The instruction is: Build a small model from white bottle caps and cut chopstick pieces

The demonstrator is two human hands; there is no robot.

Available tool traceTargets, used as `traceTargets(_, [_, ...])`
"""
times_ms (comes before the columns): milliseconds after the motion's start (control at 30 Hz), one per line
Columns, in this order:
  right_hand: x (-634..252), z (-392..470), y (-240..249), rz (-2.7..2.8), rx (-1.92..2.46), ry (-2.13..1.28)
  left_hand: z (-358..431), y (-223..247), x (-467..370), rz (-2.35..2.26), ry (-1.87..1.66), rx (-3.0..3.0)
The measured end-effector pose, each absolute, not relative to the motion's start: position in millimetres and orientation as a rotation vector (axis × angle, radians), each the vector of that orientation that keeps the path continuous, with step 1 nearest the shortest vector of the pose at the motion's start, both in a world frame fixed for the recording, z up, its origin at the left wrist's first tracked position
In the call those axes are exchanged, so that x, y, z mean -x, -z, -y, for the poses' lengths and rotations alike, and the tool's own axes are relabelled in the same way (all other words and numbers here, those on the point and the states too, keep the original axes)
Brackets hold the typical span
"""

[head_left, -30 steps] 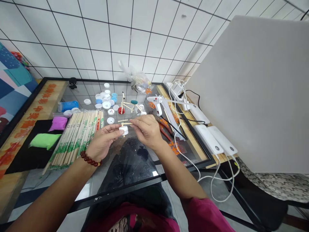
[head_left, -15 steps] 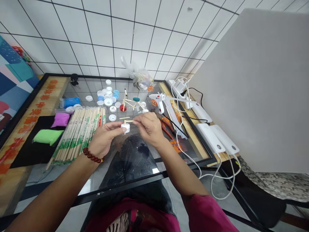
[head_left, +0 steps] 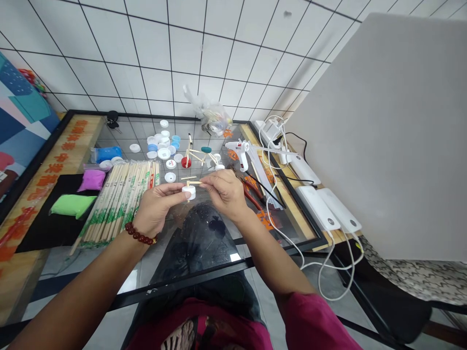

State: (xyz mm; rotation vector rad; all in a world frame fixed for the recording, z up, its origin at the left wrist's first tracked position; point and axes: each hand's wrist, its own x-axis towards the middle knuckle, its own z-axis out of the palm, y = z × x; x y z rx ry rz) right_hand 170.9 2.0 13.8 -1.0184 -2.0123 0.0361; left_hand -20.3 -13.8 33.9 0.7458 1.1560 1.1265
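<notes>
Between thumb and fingers, my left hand point(head_left: 155, 206) pinches a white bottle cap point(head_left: 190, 193) with a short stick through it. My right hand point(head_left: 226, 193) is closed on the end of a thin wooden stick point(head_left: 195, 183), which lies level against the upright stick at the cap's top. Whether the two sticks are joined, I cannot tell. Just beyond, another short stick point(head_left: 188, 178) lies on the glass tabletop. Farther back stands a small bicycle-like model of sticks point(head_left: 197, 156), with a red cap point(head_left: 186, 162) and a dark green piece point(head_left: 206, 149).
Packed chopsticks point(head_left: 120, 204) lie left, beside green clay point(head_left: 73, 206) and purple clay point(head_left: 92, 180). Several loose caps point(head_left: 164, 153) are scattered behind. To the right are a white glue gun point(head_left: 241, 154), red-handled pliers point(head_left: 251, 194), glue sticks point(head_left: 260, 170) and white cables point(head_left: 284, 238).
Both hands stay almost in place. The cap and the stick have shifted very slightly to the left and up.
</notes>
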Motion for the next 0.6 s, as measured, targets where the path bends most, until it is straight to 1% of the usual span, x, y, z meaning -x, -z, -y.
traceTargets(233, [-170.3,-1.8,-13.4,2.017,0.993,-0.053,14.3,-33.4,21.7,-1.205,-1.164,-0.784])
traceTargets(600, [-172.9,0.7,-17.0,1.970,1.039,-0.105,9.4,-28.8,23.2,-1.149,-1.184,-0.727])
